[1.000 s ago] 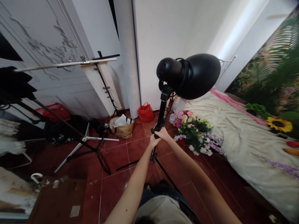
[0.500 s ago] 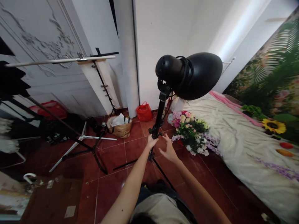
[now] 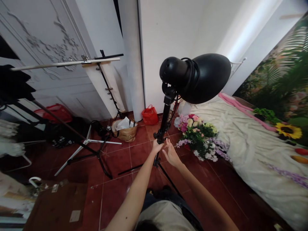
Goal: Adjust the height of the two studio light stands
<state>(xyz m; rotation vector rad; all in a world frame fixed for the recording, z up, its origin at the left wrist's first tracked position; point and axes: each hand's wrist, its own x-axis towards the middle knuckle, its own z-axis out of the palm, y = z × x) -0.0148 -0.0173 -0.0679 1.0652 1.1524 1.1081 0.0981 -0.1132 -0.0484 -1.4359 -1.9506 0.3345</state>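
Observation:
A black studio lamp (image 3: 207,78) with a wide reflector and a coiled cable sits on top of a black light stand (image 3: 165,118), which stands upright in front of me. My left hand (image 3: 157,147) is wrapped round the stand's pole just beneath its collar. On the other side of the pole is my right hand (image 3: 172,154), fingers stretched upward and thumb apart, close to the small knob at the collar. Whether its fingertips touch the knob I cannot tell. The stand's legs spread over the floor near my feet.
Artificial flowers (image 3: 197,134) lie right of the stand, beside a cream-draped bed (image 3: 252,144). A red bag (image 3: 149,115) and a woven bag (image 3: 126,130) rest by the wall. Other stands (image 3: 97,154) occupy the left, with a cardboard box (image 3: 57,205) in front.
My right hand has moved slightly left, closer to the pole, with its fingers nearer together. My left hand keeps its hold on the stand. The view has shifted slightly.

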